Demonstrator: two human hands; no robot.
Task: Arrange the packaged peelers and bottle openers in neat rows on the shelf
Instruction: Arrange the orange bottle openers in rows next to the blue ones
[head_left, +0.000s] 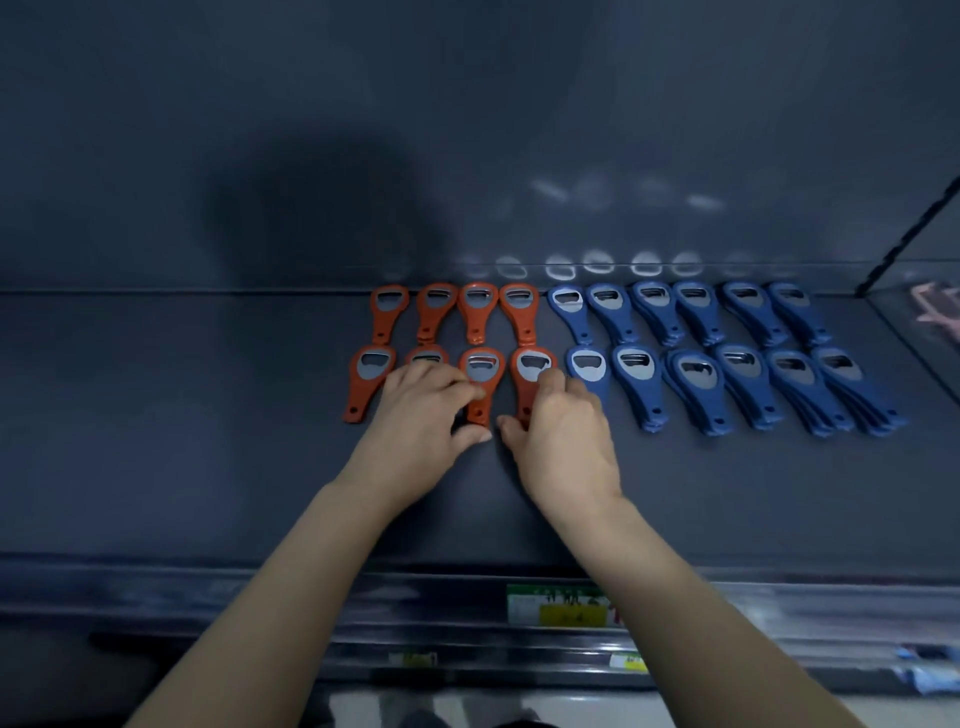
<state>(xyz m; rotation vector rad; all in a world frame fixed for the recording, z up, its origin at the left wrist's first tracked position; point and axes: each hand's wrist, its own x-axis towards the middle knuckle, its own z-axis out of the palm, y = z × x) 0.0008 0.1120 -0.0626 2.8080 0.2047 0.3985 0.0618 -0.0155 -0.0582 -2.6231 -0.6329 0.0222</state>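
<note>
Orange bottle openers (384, 312) lie in two rows on the dark shelf (182, 415), with blue bottle openers (696, 312) in two rows to their right, several of them stacked. My left hand (421, 415) covers the second front orange opener and pinches the handle of the third front orange opener (480, 371) between thumb and fingers. My right hand (563, 436) grips the fourth front orange opener (532, 369) by its handle, fingertips on its head and thumb at its tail. No peelers are visible.
The shelf's left half is bare. Along the front edge runs a rail with a green and yellow price label (563, 605). A clear divider (909, 228) stands at the right, with a pink item (935, 312) behind it. Lower shelves with tags show below.
</note>
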